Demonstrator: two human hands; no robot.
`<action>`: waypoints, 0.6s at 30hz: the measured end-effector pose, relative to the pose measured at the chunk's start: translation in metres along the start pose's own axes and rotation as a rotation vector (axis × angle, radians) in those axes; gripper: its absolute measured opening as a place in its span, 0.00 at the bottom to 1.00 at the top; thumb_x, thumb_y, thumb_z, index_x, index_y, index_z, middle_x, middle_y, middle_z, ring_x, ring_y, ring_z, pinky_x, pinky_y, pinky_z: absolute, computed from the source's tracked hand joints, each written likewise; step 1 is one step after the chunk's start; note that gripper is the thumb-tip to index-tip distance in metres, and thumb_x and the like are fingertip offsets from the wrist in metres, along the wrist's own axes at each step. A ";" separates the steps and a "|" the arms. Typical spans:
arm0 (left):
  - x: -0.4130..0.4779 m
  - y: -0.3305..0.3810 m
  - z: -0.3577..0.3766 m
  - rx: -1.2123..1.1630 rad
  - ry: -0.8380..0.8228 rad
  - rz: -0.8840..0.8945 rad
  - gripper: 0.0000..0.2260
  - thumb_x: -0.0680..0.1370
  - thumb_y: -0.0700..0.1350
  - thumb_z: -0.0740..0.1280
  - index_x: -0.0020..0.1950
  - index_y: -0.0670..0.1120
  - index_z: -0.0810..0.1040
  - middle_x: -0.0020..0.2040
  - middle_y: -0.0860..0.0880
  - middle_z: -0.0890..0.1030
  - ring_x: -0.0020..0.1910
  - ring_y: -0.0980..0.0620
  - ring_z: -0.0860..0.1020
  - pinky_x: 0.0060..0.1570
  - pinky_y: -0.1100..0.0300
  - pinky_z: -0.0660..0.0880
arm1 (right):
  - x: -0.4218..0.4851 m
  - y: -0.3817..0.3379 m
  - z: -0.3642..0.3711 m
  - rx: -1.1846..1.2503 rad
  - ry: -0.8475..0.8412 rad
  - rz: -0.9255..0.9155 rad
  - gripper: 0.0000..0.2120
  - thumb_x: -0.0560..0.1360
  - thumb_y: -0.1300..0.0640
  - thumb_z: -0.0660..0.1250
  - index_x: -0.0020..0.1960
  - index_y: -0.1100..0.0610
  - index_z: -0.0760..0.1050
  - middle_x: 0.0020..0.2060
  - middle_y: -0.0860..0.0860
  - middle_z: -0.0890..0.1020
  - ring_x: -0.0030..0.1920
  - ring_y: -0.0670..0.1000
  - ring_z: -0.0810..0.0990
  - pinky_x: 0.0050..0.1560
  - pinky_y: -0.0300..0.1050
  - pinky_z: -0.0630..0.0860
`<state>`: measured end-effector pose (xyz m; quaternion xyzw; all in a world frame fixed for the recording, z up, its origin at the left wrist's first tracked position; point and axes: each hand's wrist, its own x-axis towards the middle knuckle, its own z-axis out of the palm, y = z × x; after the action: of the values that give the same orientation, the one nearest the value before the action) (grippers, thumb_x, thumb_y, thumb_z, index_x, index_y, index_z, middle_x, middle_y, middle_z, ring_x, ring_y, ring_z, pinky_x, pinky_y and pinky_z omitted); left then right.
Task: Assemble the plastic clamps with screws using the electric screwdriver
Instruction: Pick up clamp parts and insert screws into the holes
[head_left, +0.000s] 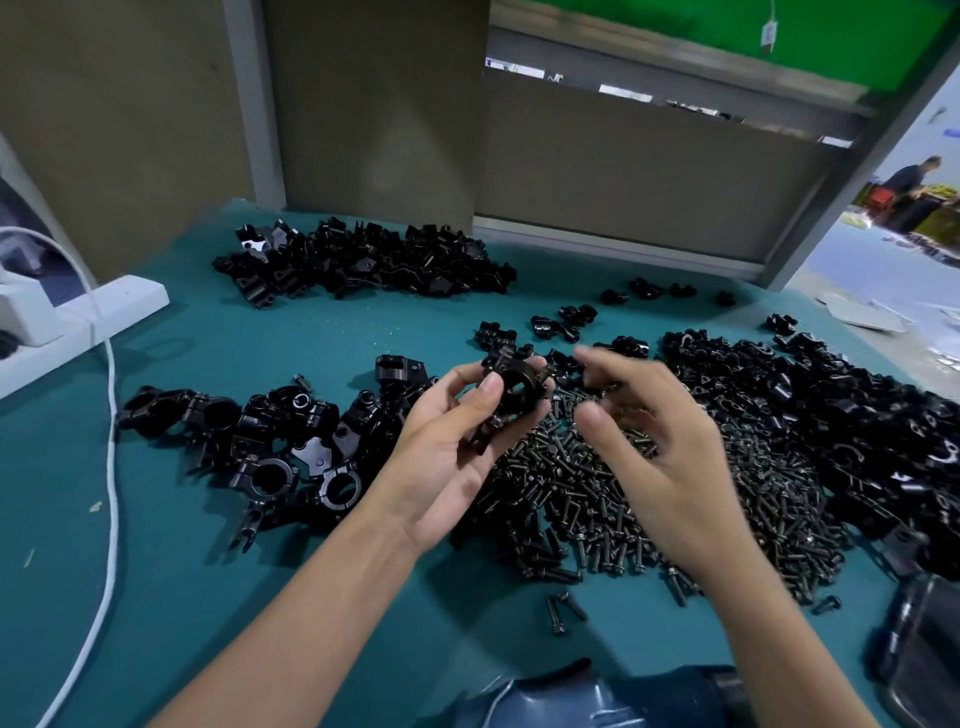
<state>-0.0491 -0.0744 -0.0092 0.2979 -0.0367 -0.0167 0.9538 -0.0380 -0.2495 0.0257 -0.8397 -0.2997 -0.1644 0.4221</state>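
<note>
Left grip (452, 436) pinches clamp (517, 389) above screw pile (597, 499) on desk (260, 597). Right grip (654, 441) blurred, curled (holding screw? cannot tell). Likely risk: light pinch lets clamp twist; fumbled screw lost in pile.

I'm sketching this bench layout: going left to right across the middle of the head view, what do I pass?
White cable → heap of assembled clamps → left hand holding a clamp → right hand → heap of loose clamp parts.
</note>
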 end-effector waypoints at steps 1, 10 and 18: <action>0.000 0.000 0.000 -0.007 0.014 -0.005 0.10 0.77 0.38 0.64 0.56 0.38 0.72 0.60 0.36 0.81 0.60 0.39 0.80 0.54 0.53 0.81 | -0.010 -0.001 -0.009 -0.120 -0.126 0.002 0.17 0.76 0.32 0.56 0.63 0.32 0.68 0.52 0.35 0.78 0.52 0.39 0.78 0.54 0.41 0.78; 0.005 -0.002 -0.006 -0.051 0.115 -0.024 0.13 0.77 0.38 0.65 0.60 0.35 0.74 0.56 0.36 0.83 0.58 0.38 0.81 0.53 0.51 0.81 | -0.127 0.003 0.001 -0.753 -0.510 -0.327 0.22 0.83 0.52 0.45 0.56 0.40 0.78 0.27 0.44 0.71 0.25 0.45 0.70 0.25 0.33 0.72; 0.007 -0.007 -0.010 0.229 0.099 0.081 0.23 0.65 0.38 0.76 0.60 0.46 0.79 0.44 0.45 0.85 0.48 0.43 0.83 0.50 0.56 0.81 | -0.114 0.011 -0.020 -0.649 -0.242 -0.555 0.16 0.78 0.51 0.64 0.65 0.49 0.72 0.38 0.43 0.84 0.34 0.42 0.79 0.39 0.36 0.79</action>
<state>-0.0419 -0.0754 -0.0209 0.4036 -0.0035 0.0409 0.9140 -0.1188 -0.3126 -0.0302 -0.8296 -0.4939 -0.2576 0.0383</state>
